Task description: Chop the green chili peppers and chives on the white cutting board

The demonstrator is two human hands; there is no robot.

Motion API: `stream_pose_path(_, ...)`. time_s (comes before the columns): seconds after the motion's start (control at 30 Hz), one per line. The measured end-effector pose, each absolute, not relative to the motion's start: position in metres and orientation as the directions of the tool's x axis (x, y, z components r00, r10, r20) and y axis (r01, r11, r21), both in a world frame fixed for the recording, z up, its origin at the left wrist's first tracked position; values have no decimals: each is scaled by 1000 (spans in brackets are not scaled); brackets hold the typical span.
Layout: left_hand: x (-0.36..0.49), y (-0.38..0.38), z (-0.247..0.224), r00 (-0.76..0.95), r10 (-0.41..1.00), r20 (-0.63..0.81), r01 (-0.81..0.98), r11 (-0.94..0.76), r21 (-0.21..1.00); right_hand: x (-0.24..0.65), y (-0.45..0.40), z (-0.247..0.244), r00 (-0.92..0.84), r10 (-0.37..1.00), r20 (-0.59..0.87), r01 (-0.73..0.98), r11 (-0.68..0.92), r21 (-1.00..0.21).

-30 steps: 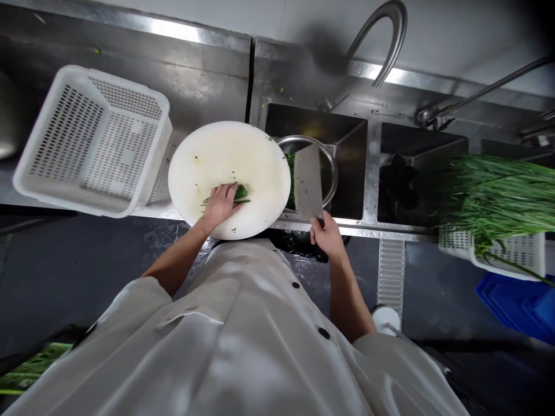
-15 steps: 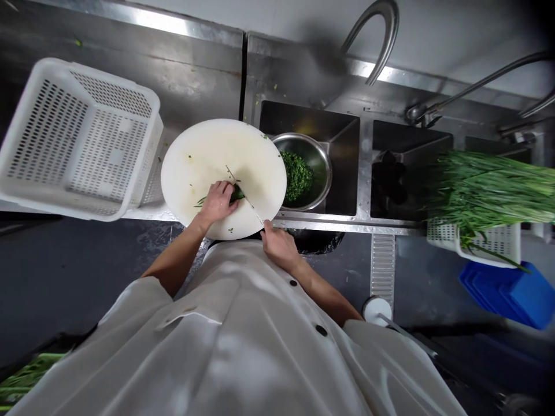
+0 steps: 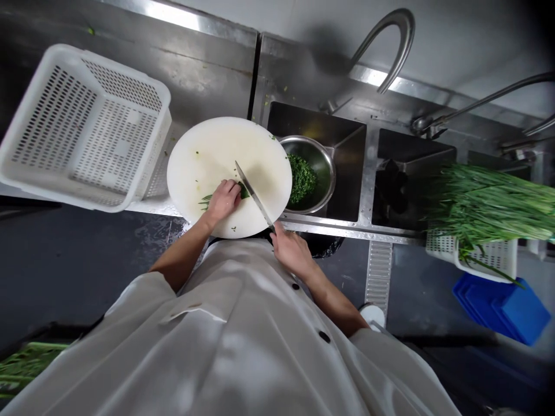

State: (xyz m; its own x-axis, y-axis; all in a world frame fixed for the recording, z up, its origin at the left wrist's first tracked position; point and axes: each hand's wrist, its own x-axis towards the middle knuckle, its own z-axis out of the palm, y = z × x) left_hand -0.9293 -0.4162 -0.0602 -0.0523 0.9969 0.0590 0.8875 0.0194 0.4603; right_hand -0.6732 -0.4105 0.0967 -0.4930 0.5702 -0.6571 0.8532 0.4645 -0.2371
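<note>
A round white cutting board (image 3: 225,138) lies on the counter's front edge, partly over the sink. On it my left hand (image 3: 223,200) is curled over a small bunch of green chives (image 3: 206,200), whose thin ends stick out to the left. My right hand (image 3: 291,249) grips the handle of a knife (image 3: 255,199) at the board's front right. Its blade slants up and left across the board, just right of the bunch. Tiny green bits are scattered on the board. Against its right side, a steel bowl (image 3: 323,173) holds finely chopped greens (image 3: 302,179).
A white perforated basket (image 3: 117,141) stands left of the board. Sink basins (image 3: 347,144) and curved faucets (image 3: 405,40) line the right. Long green chives (image 3: 494,202) lie over a smaller white basket (image 3: 494,257) at far right, above blue boards or lids (image 3: 503,306).
The knife blade has turned so more of its flat side shows, beside the bunch. My left hand still holds the greens. The whole view has shifted and tilted slightly.
</note>
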Motion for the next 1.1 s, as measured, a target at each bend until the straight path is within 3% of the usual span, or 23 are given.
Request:
stream_pose_path(0.27,-931,-416,-69,39,990,139,927,-88,364,-710,-395,78,-487,535,-691,846,485,-221)
stream_pose_path(0.43,-932,-420,-68,23,979,202,925,-97,368,-703,-393,98,-495,522,-694,828,525,-196)
stream_pose_path(0.7,-931,-425,-67,4,991,137,938,-51,343,-723,-392,78,-472,546,-692,849,493,-190)
stream_pose_path(0.83,-932,-431,-63,-48,988,149,945,-3,327,-712,-394,92,-509,521,-685,820,536,-202)
stream_pose_path(1.1,-933,-437,-65,-8,989,144,931,-46,362,-726,-396,81,-483,529,-698,844,495,-208)
